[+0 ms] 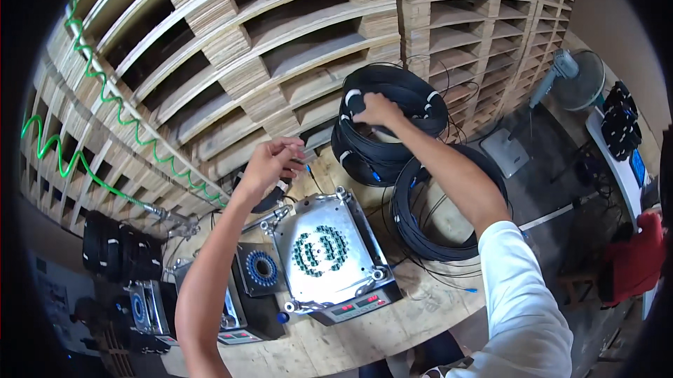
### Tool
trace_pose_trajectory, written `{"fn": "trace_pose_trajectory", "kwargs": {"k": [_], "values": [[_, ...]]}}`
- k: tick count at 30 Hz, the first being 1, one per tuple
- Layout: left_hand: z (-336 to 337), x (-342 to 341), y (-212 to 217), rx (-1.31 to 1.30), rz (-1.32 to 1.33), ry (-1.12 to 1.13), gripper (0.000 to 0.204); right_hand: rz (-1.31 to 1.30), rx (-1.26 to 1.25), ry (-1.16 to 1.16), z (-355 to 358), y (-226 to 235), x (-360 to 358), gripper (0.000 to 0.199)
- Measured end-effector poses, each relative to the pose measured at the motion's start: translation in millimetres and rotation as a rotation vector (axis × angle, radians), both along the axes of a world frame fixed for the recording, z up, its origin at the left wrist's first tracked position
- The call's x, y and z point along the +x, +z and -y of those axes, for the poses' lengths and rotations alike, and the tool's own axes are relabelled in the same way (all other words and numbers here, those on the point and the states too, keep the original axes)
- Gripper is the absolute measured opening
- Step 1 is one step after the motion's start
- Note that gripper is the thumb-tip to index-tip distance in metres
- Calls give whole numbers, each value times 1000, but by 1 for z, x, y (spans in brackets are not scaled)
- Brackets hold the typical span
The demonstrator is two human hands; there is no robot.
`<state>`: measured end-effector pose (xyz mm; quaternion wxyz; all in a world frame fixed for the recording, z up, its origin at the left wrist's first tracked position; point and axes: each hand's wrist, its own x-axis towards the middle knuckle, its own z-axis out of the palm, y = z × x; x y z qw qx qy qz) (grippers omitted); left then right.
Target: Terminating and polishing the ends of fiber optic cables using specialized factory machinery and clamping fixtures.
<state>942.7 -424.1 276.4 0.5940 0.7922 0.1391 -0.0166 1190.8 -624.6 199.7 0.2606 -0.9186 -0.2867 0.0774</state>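
Note:
Stacked coils of black cable (429,124) with white ties lie on the far side of the wooden table. My right hand (379,110) reaches over the top coil, its fingers curled down at the coil's left side by a white tie. My left hand (270,162) hovers above the back of the table with its fingers half bent and apart, and I see nothing held in it. Below and between my arms stands a metal-topped polishing machine (291,227), with rings of small green-and-dark pieces (320,250) in its plate and a lit red display on its front.
Another black cable coil (399,220) lies right of the machine, loose ends trailing. A blue-ringed round fixture (261,269) and a second machine (235,311) are to the left. Wooden pallets (308,35) rise behind. A green coiled hose (105,180) hangs left; a fan (571,73) stands right.

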Motion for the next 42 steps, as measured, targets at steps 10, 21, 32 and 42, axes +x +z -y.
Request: {"fn": "trace_pose_trajectory", "kwargs": {"k": [10, 21, 32, 42], "values": [[5, -56, 54, 41, 142, 1, 32, -90, 655, -108, 150, 119, 85, 33], [56, -81, 85, 191, 314, -82, 31, -41, 1051, -156, 304, 281, -47, 33], [192, -145, 147, 160, 541, -156, 42, 501, 977, 117, 368, 326, -212, 31], [344, -240, 274, -73, 683, -217, 93, 821, 934, 163, 358, 327, -393, 16]]}}
